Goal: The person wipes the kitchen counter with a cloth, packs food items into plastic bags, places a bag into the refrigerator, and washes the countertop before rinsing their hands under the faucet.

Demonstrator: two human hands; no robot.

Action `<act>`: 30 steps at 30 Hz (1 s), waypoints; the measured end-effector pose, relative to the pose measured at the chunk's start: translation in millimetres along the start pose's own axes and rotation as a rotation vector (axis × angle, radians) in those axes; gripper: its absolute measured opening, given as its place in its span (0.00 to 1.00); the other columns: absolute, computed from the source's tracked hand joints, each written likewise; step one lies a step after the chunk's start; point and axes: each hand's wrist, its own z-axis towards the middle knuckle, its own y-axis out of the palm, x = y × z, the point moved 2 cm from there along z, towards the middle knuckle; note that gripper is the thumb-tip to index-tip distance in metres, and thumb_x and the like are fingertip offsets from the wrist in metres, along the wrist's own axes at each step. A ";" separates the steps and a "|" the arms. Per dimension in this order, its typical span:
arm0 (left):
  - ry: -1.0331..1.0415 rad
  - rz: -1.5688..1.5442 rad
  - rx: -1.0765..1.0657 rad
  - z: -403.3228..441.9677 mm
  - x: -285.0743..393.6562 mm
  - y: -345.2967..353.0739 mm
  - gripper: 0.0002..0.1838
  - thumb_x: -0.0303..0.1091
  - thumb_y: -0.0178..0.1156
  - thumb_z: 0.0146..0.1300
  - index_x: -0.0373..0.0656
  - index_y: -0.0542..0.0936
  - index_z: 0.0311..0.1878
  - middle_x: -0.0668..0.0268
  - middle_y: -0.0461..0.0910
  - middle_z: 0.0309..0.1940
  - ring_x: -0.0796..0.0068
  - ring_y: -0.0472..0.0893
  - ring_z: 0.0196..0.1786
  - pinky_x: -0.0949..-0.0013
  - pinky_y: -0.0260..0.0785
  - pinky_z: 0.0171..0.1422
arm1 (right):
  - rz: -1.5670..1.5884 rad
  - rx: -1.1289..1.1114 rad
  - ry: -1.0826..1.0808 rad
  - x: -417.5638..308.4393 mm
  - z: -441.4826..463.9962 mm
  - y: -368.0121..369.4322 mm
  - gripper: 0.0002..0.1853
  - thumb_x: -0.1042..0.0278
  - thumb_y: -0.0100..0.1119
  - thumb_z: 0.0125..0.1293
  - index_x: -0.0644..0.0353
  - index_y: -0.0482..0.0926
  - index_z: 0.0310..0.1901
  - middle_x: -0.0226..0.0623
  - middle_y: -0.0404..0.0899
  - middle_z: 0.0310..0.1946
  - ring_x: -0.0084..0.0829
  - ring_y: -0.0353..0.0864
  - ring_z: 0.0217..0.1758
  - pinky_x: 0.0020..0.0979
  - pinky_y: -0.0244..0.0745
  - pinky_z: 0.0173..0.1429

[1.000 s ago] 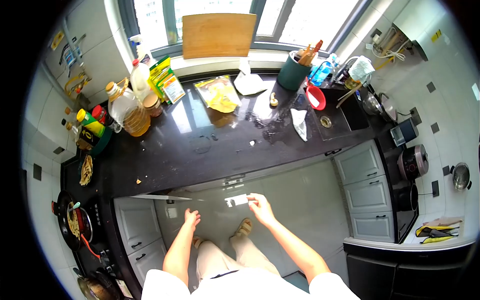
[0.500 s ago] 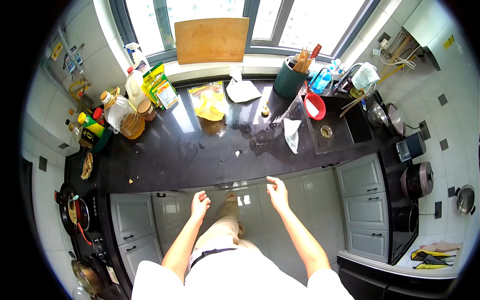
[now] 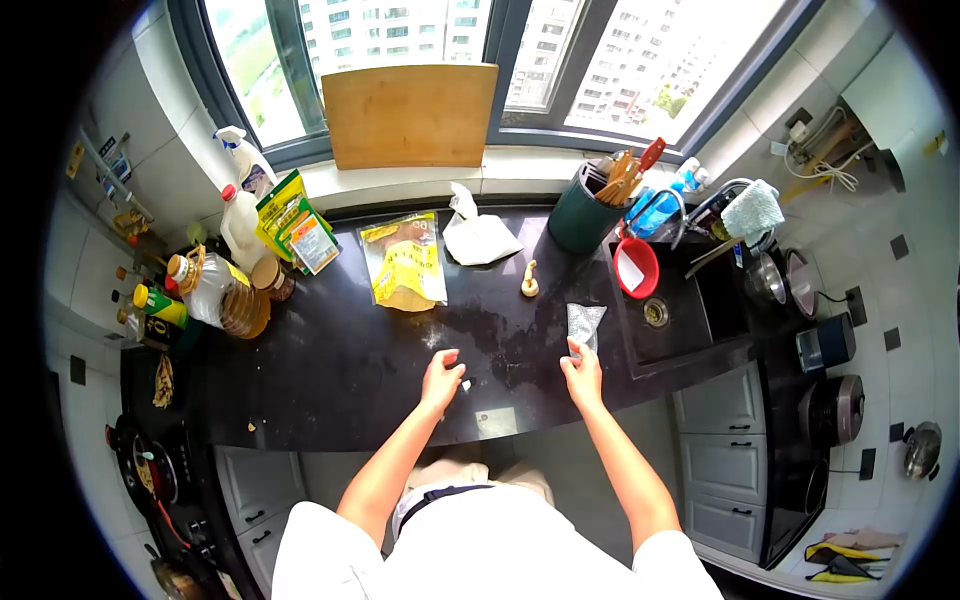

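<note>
My left hand (image 3: 441, 381) is over the near part of the dark countertop (image 3: 340, 390), fingers loosely bent and apart, holding nothing. Close to its fingertips lies a small white scrap (image 3: 466, 385). My right hand (image 3: 582, 378) reaches to the near end of a crumpled grey-white cloth (image 3: 585, 322). Its thumb and fingers look apart and overlap the cloth's edge; whether they touch it is unclear. Farther back stand a small pale knobbed object (image 3: 530, 282), a yellow-printed food pouch (image 3: 405, 275) and a knotted white plastic bag (image 3: 480, 238).
At right is the sink (image 3: 690, 330) with a red strainer (image 3: 637, 267). A green utensil holder (image 3: 583, 215) stands behind. An oil jug (image 3: 225, 295) and several bottles crowd the left, above the stove (image 3: 160, 470). A wooden board (image 3: 410, 118) leans on the window.
I have come closer to the counter. Both hands have moved forward from before its edge to over it, the right one reaching the cloth. The view has tilted upward.
</note>
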 end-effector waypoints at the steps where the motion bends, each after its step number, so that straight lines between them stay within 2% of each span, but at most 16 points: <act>1: 0.019 0.050 -0.010 9.6 2.0 7.9 0.22 0.28 0.62 0.62 0.40 0.74 0.60 0.55 0.75 0.58 0.68 0.80 0.52 0.68 0.77 0.48 | -0.028 -0.011 0.003 2.4 5.4 3.6 0.24 0.73 0.62 0.61 0.57 0.76 0.61 0.43 0.76 0.54 0.30 0.83 0.46 0.30 0.77 0.53; 4: 0.012 0.124 -0.024 31.0 13.6 24.9 0.25 0.32 0.64 0.60 0.41 0.73 0.61 0.55 0.73 0.59 0.69 0.82 0.49 0.67 0.76 0.50 | -0.016 -0.058 0.022 -5.0 28.0 12.5 0.23 0.72 0.63 0.62 0.57 0.76 0.60 0.43 0.76 0.54 0.30 0.83 0.46 0.30 0.77 0.54; 6: 0.031 0.152 0.037 39.7 15.8 27.6 0.25 0.30 0.64 0.60 0.40 0.73 0.61 0.57 0.73 0.59 0.71 0.82 0.47 0.69 0.76 0.48 | 0.034 -0.122 -0.030 -5.3 43.1 21.6 0.23 0.71 0.64 0.62 0.60 0.76 0.60 0.43 0.77 0.53 0.31 0.83 0.47 0.31 0.77 0.56; 10: 0.037 0.178 0.169 48.8 10.1 23.2 0.25 0.29 0.65 0.60 0.39 0.73 0.61 0.60 0.73 0.56 0.75 0.81 0.45 0.72 0.76 0.44 | -0.049 -0.179 -0.102 -5.3 79.6 41.2 0.25 0.69 0.66 0.60 0.60 0.75 0.59 0.43 0.77 0.52 0.32 0.82 0.46 0.33 0.77 0.54; 12: -0.007 0.149 0.255 42.0 8.2 15.5 0.27 0.31 0.65 0.58 0.38 0.72 0.61 0.51 0.69 0.59 0.66 0.84 0.47 0.66 0.74 0.56 | -0.070 -0.199 -0.135 -4.1 99.1 49.3 0.25 0.68 0.68 0.59 0.60 0.75 0.59 0.43 0.77 0.51 0.33 0.82 0.44 0.34 0.78 0.52; 14: -0.009 0.099 0.325 41.1 -9.0 6.0 0.26 0.31 0.66 0.59 0.38 0.72 0.61 0.52 0.69 0.57 0.66 0.84 0.46 0.66 0.75 0.55 | -0.080 -0.203 -0.164 -7.2 117.3 56.7 0.26 0.68 0.69 0.57 0.59 0.75 0.58 0.44 0.77 0.50 0.34 0.82 0.43 0.35 0.78 0.51; 18: -0.078 0.034 0.441 12.6 17.0 4.6 0.24 0.28 0.64 0.60 0.37 0.72 0.60 0.55 0.70 0.55 0.70 0.83 0.44 0.69 0.76 0.49 | -0.090 -0.206 -0.257 -21.7 153.0 66.1 0.26 0.69 0.70 0.56 0.60 0.75 0.57 0.43 0.76 0.49 0.33 0.81 0.43 0.34 0.78 0.51; 22: -0.091 -0.046 0.486 -8.5 10.4 17.7 0.22 0.27 0.62 0.61 0.39 0.73 0.59 0.57 0.70 0.55 0.72 0.82 0.44 0.70 0.76 0.49 | -0.149 -0.151 -0.437 -34.9 199.0 89.3 0.25 0.68 0.70 0.55 0.60 0.76 0.55 0.45 0.75 0.50 0.43 0.76 0.55 0.38 0.72 0.59; 24: -0.093 -0.058 0.503 -19.1 10.6 30.8 0.22 0.27 0.62 0.61 0.39 0.73 0.59 0.57 0.69 0.55 0.72 0.82 0.44 0.70 0.76 0.49 | -0.200 -0.173 -0.439 -56.7 222.7 105.0 0.27 0.61 0.69 0.57 0.58 0.76 0.58 0.47 0.73 0.57 0.47 0.71 0.61 0.41 0.66 0.66; 26: -0.103 -0.161 0.510 -27.4 7.1 45.5 0.21 0.26 0.62 0.62 0.40 0.74 0.59 0.58 0.70 0.55 0.73 0.82 0.44 0.70 0.76 0.50 | -0.287 -0.160 -0.453 -78.4 243.4 127.0 0.32 0.57 0.68 0.58 0.54 0.72 0.64 0.49 0.68 0.65 0.49 0.66 0.67 0.44 0.63 0.69; 28: -0.153 -0.131 0.494 -34.3 7.0 53.7 0.21 0.26 0.62 0.62 0.40 0.74 0.59 0.58 0.69 0.54 0.73 0.82 0.44 0.71 0.76 0.49 | -0.355 -0.165 -0.413 -100.6 256.8 146.5 0.36 0.55 0.68 0.57 0.51 0.68 0.68 0.48 0.60 0.71 0.49 0.58 0.73 0.48 0.58 0.72; 30: -0.119 -0.142 0.522 -41.7 10.5 60.1 0.21 0.27 0.62 0.62 0.41 0.74 0.59 0.58 0.69 0.55 0.73 0.82 0.44 0.71 0.75 0.50 | -0.390 -0.238 -0.295 -110.9 270.2 167.8 0.42 0.51 0.71 0.54 0.44 0.64 0.71 0.51 0.48 0.76 0.52 0.49 0.76 0.50 0.50 0.76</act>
